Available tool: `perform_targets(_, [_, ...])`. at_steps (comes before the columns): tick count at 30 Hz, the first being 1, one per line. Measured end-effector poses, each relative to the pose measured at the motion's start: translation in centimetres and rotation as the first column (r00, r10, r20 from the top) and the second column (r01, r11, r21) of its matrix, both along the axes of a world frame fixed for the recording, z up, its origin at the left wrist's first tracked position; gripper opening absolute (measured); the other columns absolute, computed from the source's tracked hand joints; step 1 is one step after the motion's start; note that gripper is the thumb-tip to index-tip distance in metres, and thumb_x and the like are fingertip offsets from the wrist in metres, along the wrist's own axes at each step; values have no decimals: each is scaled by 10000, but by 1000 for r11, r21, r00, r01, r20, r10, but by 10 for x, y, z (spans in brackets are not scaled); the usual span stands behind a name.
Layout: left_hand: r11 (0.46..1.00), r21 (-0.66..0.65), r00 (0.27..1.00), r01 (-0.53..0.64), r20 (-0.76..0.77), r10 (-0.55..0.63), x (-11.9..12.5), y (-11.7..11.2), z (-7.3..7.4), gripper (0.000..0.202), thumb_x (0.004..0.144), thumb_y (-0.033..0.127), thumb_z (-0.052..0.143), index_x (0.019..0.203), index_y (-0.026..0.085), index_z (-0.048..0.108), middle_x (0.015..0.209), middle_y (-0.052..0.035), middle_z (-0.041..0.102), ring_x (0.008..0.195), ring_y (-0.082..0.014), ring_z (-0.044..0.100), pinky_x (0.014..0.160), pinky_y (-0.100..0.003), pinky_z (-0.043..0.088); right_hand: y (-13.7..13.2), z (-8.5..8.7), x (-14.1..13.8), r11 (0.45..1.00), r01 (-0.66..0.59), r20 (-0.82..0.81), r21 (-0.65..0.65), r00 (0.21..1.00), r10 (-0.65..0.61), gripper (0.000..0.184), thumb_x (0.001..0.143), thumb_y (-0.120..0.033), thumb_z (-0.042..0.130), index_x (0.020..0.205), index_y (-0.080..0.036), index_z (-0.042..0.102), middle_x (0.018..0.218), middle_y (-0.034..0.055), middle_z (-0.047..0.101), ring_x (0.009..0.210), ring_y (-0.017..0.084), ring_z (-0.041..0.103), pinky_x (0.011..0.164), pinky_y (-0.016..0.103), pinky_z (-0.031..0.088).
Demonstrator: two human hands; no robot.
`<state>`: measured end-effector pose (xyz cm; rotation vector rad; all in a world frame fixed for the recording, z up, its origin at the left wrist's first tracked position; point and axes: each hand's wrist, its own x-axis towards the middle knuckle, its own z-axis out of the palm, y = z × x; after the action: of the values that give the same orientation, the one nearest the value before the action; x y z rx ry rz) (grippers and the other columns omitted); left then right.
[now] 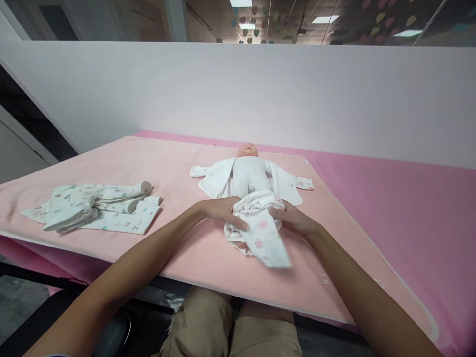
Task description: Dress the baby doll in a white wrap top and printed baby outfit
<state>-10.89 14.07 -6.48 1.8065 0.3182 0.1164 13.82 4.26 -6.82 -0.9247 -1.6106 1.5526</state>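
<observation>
A baby doll [248,171] lies on its back on the pink mat, head toward the wall. An open white baby jacket [216,177] is spread around it, both sleeves stretched outward. White baby pants [261,229] with a pink print are bunched around the lower end of the doll's legs, one pant leg hanging toward me, slightly blurred. My left hand [224,211] is closed on the bunched cloth at the left, thumb on top. On the right, my right hand [295,218] pinches the pants with its thumb. The doll's feet are mostly hidden by the cloth.
Folded printed baby clothes [92,208] lie on the left of the pale pink mat [178,153]. A darker pink cover [401,208] extends to the right. Behind the table rises a white partition [238,94]. The table's front edge is just above my knees.
</observation>
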Motion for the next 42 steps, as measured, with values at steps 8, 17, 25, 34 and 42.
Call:
perform_targets(8, [992, -18, 987, -129, 94, 130, -2, 5, -5, 648, 865, 641, 791, 1308, 175, 715, 1298, -132, 761, 1238, -313, 699, 1065, -441, 555, -2, 2, 1, 997, -65, 143, -49, 987, 71, 471, 889, -590, 801, 1091, -166, 756, 1034, 62, 753, 935, 217, 677, 810, 298, 529])
perform_targets(17, [999, -29, 1000, 17, -10, -18, -1, 2, -5, 597, 668, 567, 956, 1090, 177, 797, 1100, -91, 814, 1066, -307, 756, 914, -396, 623, 1, -3, -3, 999, -40, 30, 24, 999, 40, 542, 915, -559, 787, 1302, -189, 702, 1161, 95, 753, 1008, 244, 708, 837, 319, 565])
perform_targets(25, [999, -33, 998, -29, 59, 31, -2, 1, 0, 569, 771, 539, 900, 1196, 181, 773, 1151, -92, 801, 1067, -278, 747, 922, -376, 612, -2, 8, 6, 949, -311, 156, -61, 936, 317, 602, 825, -698, 809, 1076, -152, 764, 1012, 76, 749, 941, 236, 684, 813, 309, 546])
perform_targets(34, [988, -108, 994, 106, 30, -103, 0, -2, -6, 523, 600, 496, 1002, 961, 171, 807, 961, -59, 810, 915, -250, 746, 812, -322, 618, 2, -7, 9, 987, -163, 50, 11, 985, 162, 525, 761, -691, 854, 757, -198, 673, 758, 21, 652, 749, 183, 626, 696, 278, 540])
perform_targets(42, [987, -160, 996, 16, 93, -1, -4, -5, -3, 568, 696, 549, 937, 1080, 158, 793, 1059, -112, 808, 1047, -287, 745, 934, -404, 609, -12, 17, -10, 998, -60, 59, 5, 996, 60, 701, 713, -568, 926, 1277, -199, 731, 1135, 78, 783, 1082, 280, 733, 893, 366, 609])
